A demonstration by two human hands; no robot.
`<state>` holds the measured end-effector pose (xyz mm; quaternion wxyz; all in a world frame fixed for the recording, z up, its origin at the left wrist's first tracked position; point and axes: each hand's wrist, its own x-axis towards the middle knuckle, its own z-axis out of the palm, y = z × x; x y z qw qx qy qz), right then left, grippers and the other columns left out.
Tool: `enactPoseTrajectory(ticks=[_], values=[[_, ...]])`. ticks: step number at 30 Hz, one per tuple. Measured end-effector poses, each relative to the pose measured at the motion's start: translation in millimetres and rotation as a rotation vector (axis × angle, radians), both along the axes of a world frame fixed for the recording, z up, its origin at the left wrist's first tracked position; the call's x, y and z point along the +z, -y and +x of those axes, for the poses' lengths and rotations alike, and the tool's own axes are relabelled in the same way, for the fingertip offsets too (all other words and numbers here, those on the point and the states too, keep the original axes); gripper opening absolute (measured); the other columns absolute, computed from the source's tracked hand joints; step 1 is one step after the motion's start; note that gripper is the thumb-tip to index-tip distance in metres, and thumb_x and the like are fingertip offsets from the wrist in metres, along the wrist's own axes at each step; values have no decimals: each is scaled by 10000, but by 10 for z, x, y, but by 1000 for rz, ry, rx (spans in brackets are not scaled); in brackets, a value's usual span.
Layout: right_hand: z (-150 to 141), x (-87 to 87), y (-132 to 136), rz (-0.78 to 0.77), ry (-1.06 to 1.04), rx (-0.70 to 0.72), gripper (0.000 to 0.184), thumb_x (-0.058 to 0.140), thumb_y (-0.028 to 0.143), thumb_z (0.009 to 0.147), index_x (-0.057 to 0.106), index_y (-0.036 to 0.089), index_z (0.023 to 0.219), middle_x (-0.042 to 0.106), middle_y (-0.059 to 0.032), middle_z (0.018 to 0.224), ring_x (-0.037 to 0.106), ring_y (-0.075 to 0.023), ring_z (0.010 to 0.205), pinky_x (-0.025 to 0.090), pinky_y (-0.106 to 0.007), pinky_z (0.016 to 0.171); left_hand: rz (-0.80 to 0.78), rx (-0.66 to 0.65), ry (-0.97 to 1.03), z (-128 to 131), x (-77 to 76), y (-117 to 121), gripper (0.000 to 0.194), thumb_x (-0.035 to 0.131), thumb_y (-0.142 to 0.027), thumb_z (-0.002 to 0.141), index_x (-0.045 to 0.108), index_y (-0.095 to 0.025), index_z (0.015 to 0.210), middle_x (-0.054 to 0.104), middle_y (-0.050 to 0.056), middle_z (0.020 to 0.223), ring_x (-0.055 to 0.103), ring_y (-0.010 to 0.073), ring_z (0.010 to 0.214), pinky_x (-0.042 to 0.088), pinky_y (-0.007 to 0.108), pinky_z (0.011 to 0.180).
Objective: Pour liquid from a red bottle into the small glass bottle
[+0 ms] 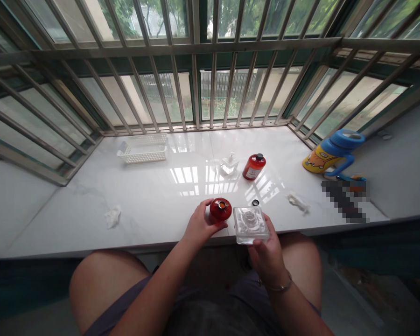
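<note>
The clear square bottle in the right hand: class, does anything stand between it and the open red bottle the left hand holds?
Nothing visible does. The clear square bottle in the right hand sits right beside the open red bottle held by the left hand; the small black cap lies behind.

uncapped red bottle (220,209), clear square glass container (251,225), side by side

Daylight comes in through the barred window (210,70) at the far side, leaving the glossy white sill (154,196) bright while the near foreground under its edge sits in dim shadow. Strong glare patches mirroring the panes lie on the sill's middle, with soft short shadows beside the small things there. Wide-angle distortion bends the bars outward toward the left and right edges, and a pixelated block (345,200) masks a spot at the near right.
</note>
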<state>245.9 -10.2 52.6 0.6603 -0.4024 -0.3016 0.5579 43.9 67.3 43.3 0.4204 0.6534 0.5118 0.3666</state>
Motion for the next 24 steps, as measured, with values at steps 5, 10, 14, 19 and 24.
enactPoseTrajectory(ticks=[5, 10, 14, 19, 24], values=[[67, -100, -40, -4, 28, 13, 923, 990, 599, 652, 547, 319, 1410, 677, -115, 1392, 684, -332, 1220, 563, -487, 1031, 34, 20, 25, -82, 115, 62, 677, 926, -362, 759, 591, -246, 1335, 701, 80, 1333, 675, 292, 1260, 511, 492, 1132], [167, -185, -66, -13, 88, 5, 967, 1020, 545, 618, 528, 310, 1417, 683, -130, 1388, 682, -350, 1237, 577, -500, 1020, 99, 17, -6, -353, 416, 199, 697, 911, -289, 759, 559, -261, 1360, 657, 78, 1329, 677, 265, 1210, 549, 432, 1059], [190, -184, -69, -10, 124, 10, 947, 1044, 456, 604, 540, 306, 1391, 696, -122, 1359, 689, -329, 1219, 588, -476, 1005, 211, -74, -110, -534, 725, 283, 751, 900, -231, 753, 545, -306, 1410, 594, 72, 1404, 624, 273, 1287, 539, 410, 1069], [140, -118, -77, 11, 178, 36, 895, 1048, 392, 593, 568, 309, 1344, 707, -107, 1342, 692, -328, 1214, 586, -474, 1006, 226, -145, -236, -628, 881, 319, 795, 889, -208, 758, 533, -330, 1458, 572, 91, 1467, 596, 301, 1351, 527, 446, 1124], [98, -36, -100, 16, 217, 53, 885, 1058, 362, 568, 589, 309, 1318, 709, -97, 1324, 696, -324, 1189, 591, -449, 978, 263, -148, -356, -678, 893, 340, 797, 879, -202, 756, 539, -322, 1468, 633, 94, 1452, 613, 333, 1347, 520, 510, 1150]])
